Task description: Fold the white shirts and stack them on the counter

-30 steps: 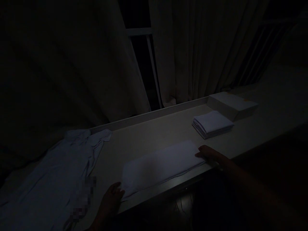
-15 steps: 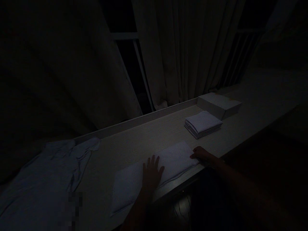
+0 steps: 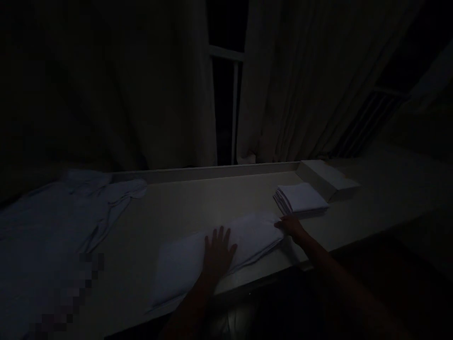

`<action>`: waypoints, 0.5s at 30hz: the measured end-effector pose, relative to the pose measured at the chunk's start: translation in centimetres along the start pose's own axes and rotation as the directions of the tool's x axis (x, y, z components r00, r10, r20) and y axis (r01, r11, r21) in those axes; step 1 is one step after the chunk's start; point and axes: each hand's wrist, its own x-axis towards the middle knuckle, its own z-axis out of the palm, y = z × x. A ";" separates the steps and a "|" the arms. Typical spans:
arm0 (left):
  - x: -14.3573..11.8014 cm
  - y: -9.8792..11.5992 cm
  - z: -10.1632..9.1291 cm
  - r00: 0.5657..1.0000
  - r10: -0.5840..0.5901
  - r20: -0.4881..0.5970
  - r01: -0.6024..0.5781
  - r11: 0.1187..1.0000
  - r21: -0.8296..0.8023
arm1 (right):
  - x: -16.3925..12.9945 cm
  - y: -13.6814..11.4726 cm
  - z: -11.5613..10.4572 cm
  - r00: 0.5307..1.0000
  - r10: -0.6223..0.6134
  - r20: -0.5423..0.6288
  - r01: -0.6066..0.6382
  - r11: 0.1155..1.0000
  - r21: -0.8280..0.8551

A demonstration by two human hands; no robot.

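cloth (image 3: 198, 257), folded into a long pale strip, lies along the near edge of the worktop (image 3: 184, 203). a second ago the left hand (image 3: 217, 252) sat at its left end; now it rests flat and open on the middle, while the right hand (image 3: 292, 226) pinches the right end, just beside the stack of folded cloths (image 3: 300, 198). an unfolded shirt (image 3: 53, 222) lies at the left.

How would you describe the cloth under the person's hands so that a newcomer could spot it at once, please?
On the long pale counter below the curtained window, look to the near edge. The folded cloth lies there as one long flat strip, left hand flat on it, right hand at its end, unlike the small square stack and the spread shirt.
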 end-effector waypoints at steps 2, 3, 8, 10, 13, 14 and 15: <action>0.1 0.4 0.4 0.999 -0.028 -0.040 0.027 0.999 -0.026 | 0.1 -3.3 -0.7 0.996 -0.087 0.021 0.088 0.996 -0.026; 0.1 0.6 0.5 0.997 -0.044 -0.058 0.042 0.998 -0.040 | -0.1 -5.2 -0.9 0.989 -0.141 0.041 0.142 0.989 -0.046; 0.3 1.3 1.0 0.983 -0.124 -0.139 0.107 0.987 -0.122 | -3.9 -15.2 0.6 0.902 -0.413 0.127 0.431 0.877 -0.213; 0.3 1.4 0.8 0.983 -0.125 -0.136 0.102 0.981 -0.164 | -6.2 -18.3 2.4 0.863 -0.483 0.148 0.505 0.818 -0.273; 0.1 1.3 0.0 0.990 -0.121 -0.072 0.104 0.973 -0.205 | -9.3 -21.5 6.1 0.789 -0.574 0.217 0.613 0.712 -0.343; 0.0 1.1 -0.4 0.992 -0.117 -0.049 0.105 0.974 -0.203 | -10.2 -22.4 7.5 0.761 -0.598 0.250 0.647 0.671 -0.363; -0.2 0.8 -0.9 0.993 -0.115 -0.033 0.106 0.975 -0.195 | -11.0 -23.1 9.1 0.733 -0.621 0.279 0.678 0.626 -0.386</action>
